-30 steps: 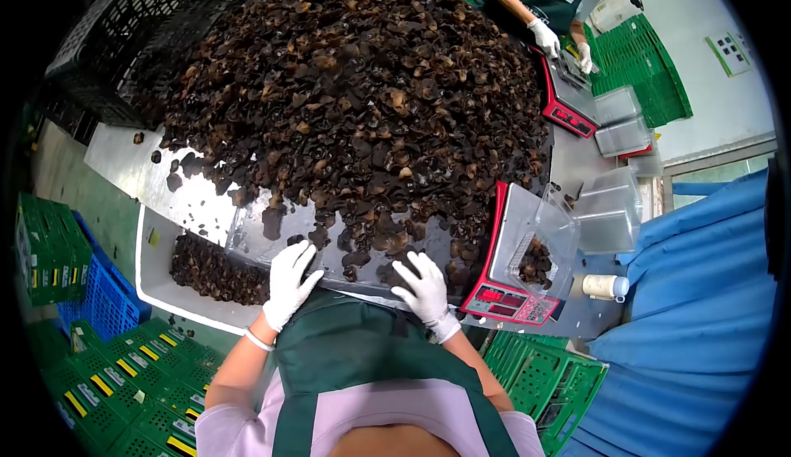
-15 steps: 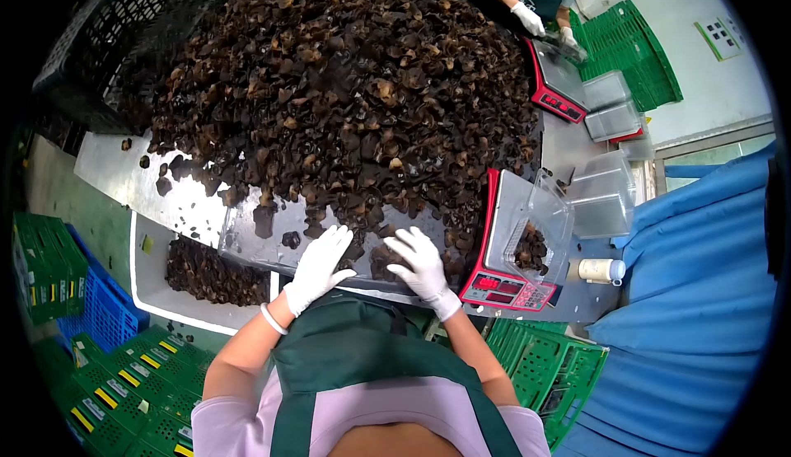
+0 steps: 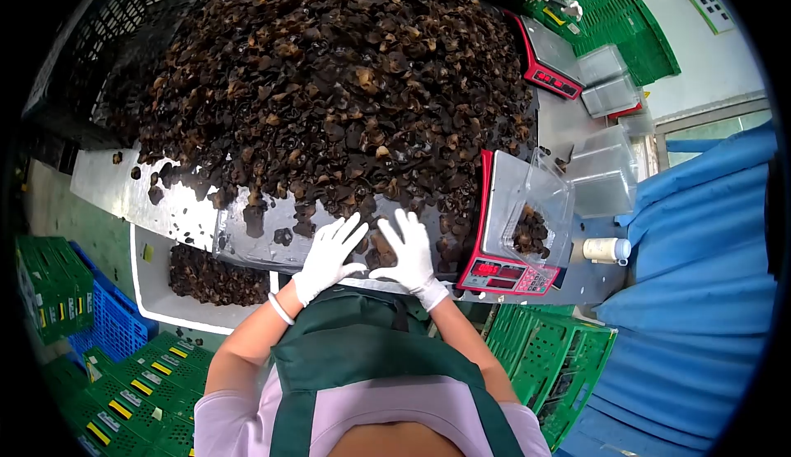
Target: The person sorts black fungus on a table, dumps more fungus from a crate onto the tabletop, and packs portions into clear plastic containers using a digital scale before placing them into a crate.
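While big dark heap (image 3: 329, 86) sprawls over bench (image 3: 107, 185), just small portion sits in clear tub (image 3: 562, 203) on scale (image 3: 498, 272); most pieces loose. Left hand (image 3: 329, 257), right hand (image 3: 409, 256) at heap's near edge, fingers spread wide, neither gripping.

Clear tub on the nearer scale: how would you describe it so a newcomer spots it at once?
Start at the big dark heap and go right to the nearer red-edged scale. The clear tub sits on its plate. Dark pieces lie inside it, whereas the stacked clear tubs farther right show none.
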Available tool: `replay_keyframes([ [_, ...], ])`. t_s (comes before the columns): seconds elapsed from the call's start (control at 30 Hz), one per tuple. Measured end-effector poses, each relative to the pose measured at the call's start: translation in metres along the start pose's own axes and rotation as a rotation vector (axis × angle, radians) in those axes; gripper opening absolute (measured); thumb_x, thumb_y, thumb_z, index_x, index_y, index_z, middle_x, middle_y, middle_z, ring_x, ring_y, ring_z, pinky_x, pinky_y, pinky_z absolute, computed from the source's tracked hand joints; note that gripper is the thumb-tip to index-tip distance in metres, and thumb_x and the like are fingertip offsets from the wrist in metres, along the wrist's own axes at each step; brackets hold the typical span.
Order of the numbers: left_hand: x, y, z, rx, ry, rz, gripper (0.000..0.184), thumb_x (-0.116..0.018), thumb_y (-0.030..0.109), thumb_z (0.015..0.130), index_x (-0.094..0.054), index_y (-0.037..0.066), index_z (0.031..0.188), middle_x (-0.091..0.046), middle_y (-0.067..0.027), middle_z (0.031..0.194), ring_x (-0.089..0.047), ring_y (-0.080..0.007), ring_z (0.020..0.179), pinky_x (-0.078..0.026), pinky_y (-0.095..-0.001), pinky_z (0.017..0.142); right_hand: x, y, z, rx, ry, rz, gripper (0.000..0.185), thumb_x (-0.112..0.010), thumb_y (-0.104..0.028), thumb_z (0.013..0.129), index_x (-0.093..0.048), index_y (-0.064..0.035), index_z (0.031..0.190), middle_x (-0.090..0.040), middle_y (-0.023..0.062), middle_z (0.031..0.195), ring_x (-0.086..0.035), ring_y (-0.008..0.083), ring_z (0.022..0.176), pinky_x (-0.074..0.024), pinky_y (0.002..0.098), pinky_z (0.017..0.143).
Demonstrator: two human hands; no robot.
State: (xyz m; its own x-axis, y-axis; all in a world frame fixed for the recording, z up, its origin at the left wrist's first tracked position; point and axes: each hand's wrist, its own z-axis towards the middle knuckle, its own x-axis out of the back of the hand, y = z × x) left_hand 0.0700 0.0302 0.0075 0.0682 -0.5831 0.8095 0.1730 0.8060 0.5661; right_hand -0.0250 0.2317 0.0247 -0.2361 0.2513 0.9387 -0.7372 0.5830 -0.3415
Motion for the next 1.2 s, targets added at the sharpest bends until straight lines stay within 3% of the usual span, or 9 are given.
replay_keyframes([
  [0.23,-0.015,-0.012,-0.003,-0.045,0.143,0.008,0.052,-0.069,0.021,0.078,-0.054,0.008,0.126,-0.055,-0.0126,0.12,-0.055,-0.0294,0.098,-0.043,-0.039,0.085,-0.004,-0.003,0.004,0.021,0.094,0.036,0.057,-0.075,-0.031,0.069,-0.06,-0.0216,0.123,-0.051,0.0115,0.132,-0.053,0.0296,0.112,-0.0411,0.0415,0.093],
  [0.4,-0.013,-0.014,0.011,-0.009,0.185,-0.038,0.045,-0.066,0.017,0.08,-0.056,0.009,0.123,-0.058,-0.0099,0.109,-0.055,-0.0273,0.092,-0.046,-0.0358,0.079,-0.001,-0.004,0.018,-0.037,0.011,-0.005,0.048,-0.07,-0.021,0.073,-0.061,-0.0222,0.12,-0.055,0.0096,0.125,-0.056,0.0247,0.108,-0.0452,0.0342,0.089],
  [0.5,-0.006,-0.011,0.015,0.181,0.289,-0.434,0.04,-0.066,0.012,0.082,-0.058,0.007,0.122,-0.062,-0.011,0.105,-0.059,-0.0262,0.094,-0.048,-0.0344,0.084,-0.005,0.01,0.033,-0.03,0.27,0.574,0.034,-0.062,-0.007,0.079,-0.063,-0.0109,0.113,-0.062,0.0077,0.107,-0.063,0.0267,0.093,-0.0509,0.0352,0.084],
  [0.6,0.014,0.0,0.018,0.558,0.214,-1.179,0.034,-0.06,0.016,0.09,-0.057,0.003,0.121,-0.065,-0.0062,0.104,-0.061,-0.014,0.09,-0.049,-0.0263,0.079,-0.001,0.028,0.032,-0.514,-0.008,1.765,0.03,-0.051,-0.009,0.093,-0.052,-0.0005,0.121,-0.06,0.0096,0.112,-0.06,0.024,0.105,-0.0511,0.0354,0.089],
  [0.67,0.023,0.007,0.019,0.682,0.223,-1.725,0.034,-0.056,0.026,0.093,-0.057,0.004,0.12,-0.065,-0.006,0.104,-0.061,-0.0124,0.089,-0.048,-0.0223,0.074,0.007,0.021,0.026,-0.55,0.137,2.123,0.037,-0.048,-0.016,0.096,-0.043,0.0001,0.129,-0.054,0.0168,0.122,-0.057,0.0291,0.11,-0.0505,0.041,0.093],
  [0.73,0.023,0.009,0.025,0.742,0.214,-1.987,0.044,-0.053,0.035,0.095,-0.053,0.003,0.124,-0.063,-0.0136,0.109,-0.064,-0.0221,0.089,-0.056,-0.032,0.074,0.001,0.032,0.019,-0.646,0.065,2.513,0.043,-0.05,-0.03,0.095,-0.046,-0.0075,0.132,-0.047,0.0194,0.133,-0.058,0.0352,0.105,-0.0528,0.0449,0.086],
  [0.93,0.024,0.047,0.061,0.673,0.194,-2.336,0.048,-0.053,0.032,0.093,-0.049,0.0,0.128,-0.052,-0.0188,0.13,-0.05,-0.038,0.121,-0.046,-0.0476,0.097,0.033,0.032,0.014,-0.37,0.186,2.637,0.049,-0.041,-0.042,0.096,-0.044,-0.012,0.134,-0.047,0.0195,0.135,-0.054,0.037,0.11,-0.0489,0.0531,0.088],
  [1.13,0.019,0.089,0.099,0.542,0.008,-2.467,0.058,-0.05,0.032,0.093,-0.039,-0.004,0.137,-0.04,-0.0202,0.142,-0.04,-0.0355,0.131,-0.037,-0.0474,0.106,0.072,0.05,0.0,-0.103,0.264,2.714,0.043,-0.042,-0.04,0.097,-0.047,-0.0094,0.127,-0.048,0.0196,0.131,-0.048,0.0361,0.121,-0.0418,0.0521,0.099],
  [1.2,0.017,0.103,0.113,0.547,-0.037,-2.452,0.058,-0.049,0.032,0.093,-0.038,-0.004,0.137,-0.039,-0.0203,0.143,-0.04,-0.0349,0.131,-0.038,-0.0467,0.106,0.094,0.056,-0.011,-0.295,0.445,2.573,0.045,-0.045,-0.042,0.096,-0.047,-0.0099,0.127,-0.048,0.0213,0.127,-0.048,0.0384,0.117,-0.0419,0.0533,0.099],
])
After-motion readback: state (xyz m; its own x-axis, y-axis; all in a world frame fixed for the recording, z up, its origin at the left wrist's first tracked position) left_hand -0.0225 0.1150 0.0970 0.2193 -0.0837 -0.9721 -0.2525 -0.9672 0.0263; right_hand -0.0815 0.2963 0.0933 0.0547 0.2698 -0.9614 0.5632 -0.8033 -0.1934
